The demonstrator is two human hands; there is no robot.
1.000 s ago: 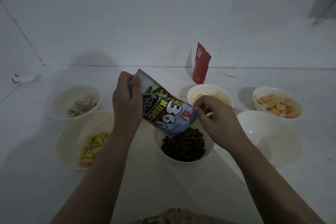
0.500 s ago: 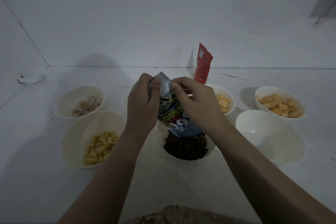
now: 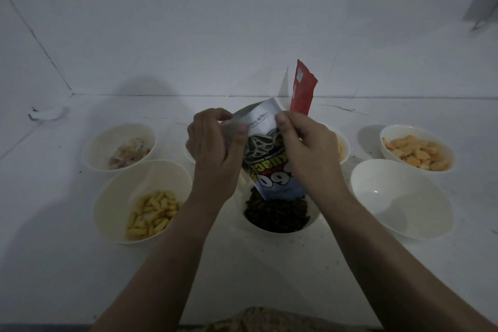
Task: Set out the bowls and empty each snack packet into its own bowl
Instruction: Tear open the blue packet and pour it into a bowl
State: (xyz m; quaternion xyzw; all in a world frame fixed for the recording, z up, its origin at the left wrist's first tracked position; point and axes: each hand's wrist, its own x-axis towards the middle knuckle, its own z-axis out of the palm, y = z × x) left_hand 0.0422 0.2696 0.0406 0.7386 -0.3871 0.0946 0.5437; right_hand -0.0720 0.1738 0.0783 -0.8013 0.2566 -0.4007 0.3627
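Observation:
A blue snack packet (image 3: 265,162) hangs upside down, its mouth over the white centre bowl (image 3: 314,221), which holds dark seeds (image 3: 277,214). My left hand (image 3: 215,153) grips the packet's left upper edge and my right hand (image 3: 307,153) pinches its right upper corner. A red packet (image 3: 303,87) stands upright behind them by the wall. An empty white bowl (image 3: 401,197) sits to the right.
White bowls ring the centre: yellow sticks (image 3: 142,199) front left, pale mixed snack (image 3: 120,147) back left, orange crackers (image 3: 417,147) back right, another bowl (image 3: 342,147) partly hidden behind my right hand. The white wall stands close behind. Patterned cloth (image 3: 258,322) shows at the bottom edge.
My right hand rose from the packet's lower end to its upper corner. The packet swung from slanted to nearly vertical over the seed bowl, held by both hands.

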